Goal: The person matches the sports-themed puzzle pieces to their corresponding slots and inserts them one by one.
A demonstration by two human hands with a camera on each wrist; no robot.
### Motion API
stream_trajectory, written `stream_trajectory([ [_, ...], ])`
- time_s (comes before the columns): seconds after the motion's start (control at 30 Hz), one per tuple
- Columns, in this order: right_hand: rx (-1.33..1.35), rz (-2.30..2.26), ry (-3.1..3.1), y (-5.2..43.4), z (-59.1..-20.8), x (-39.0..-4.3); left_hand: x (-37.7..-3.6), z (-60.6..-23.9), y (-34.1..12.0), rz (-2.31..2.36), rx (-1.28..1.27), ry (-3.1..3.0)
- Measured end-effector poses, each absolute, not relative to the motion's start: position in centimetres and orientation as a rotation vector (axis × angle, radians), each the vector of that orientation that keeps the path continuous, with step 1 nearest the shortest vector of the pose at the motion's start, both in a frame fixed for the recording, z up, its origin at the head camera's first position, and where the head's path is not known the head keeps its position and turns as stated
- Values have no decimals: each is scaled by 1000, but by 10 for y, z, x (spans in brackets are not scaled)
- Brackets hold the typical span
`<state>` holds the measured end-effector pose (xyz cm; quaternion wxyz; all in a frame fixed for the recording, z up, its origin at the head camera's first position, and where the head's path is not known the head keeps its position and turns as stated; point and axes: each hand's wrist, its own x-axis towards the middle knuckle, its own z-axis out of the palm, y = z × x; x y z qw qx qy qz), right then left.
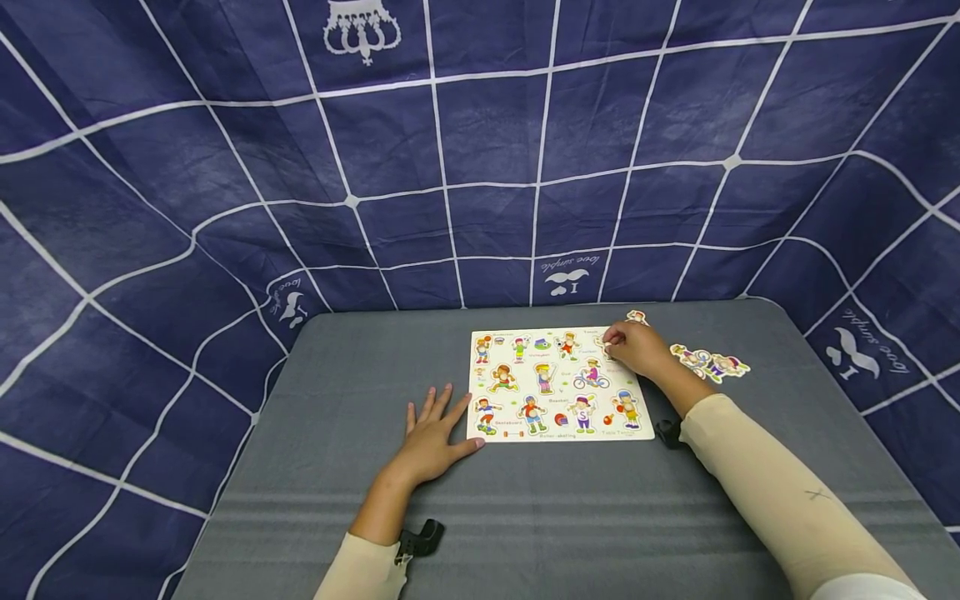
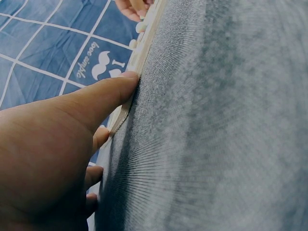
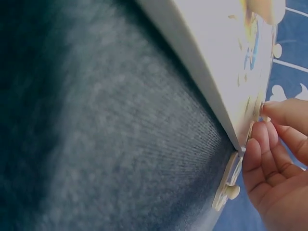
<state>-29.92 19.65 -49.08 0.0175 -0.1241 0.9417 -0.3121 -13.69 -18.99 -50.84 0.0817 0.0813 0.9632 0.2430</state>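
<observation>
A cream puzzle board (image 1: 528,367) lies flat on the table, with cartoon sports figures fitted across it and small round knobs on the pieces. At its upper right corner my right hand (image 1: 639,348) pinches a puzzle piece (image 1: 606,347) between thumb and fingertips, right at the board's surface. The hand covers most of that piece. My left hand (image 1: 429,446) rests with spread fingers beside the board's left edge. In the left wrist view its thumb (image 2: 113,91) presses against the board's side.
A loose puzzle piece (image 1: 637,317) lies just behind the board's upper right corner. More loose pieces (image 1: 726,366) lie on the grey table (image 1: 570,517) to the right of my right hand. A blue curtain with white lines (image 1: 487,150) hangs behind and along both sides.
</observation>
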Motion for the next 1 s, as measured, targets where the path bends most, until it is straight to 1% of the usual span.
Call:
stream_trajectory([
  [0.37, -377, -949, 2925, 194, -494, -303, -137, -510, -190, 723, 242, 2888],
  [1.0, -397, -950, 2912, 195, -492, -299, -136, -510, -188, 723, 244, 2891],
])
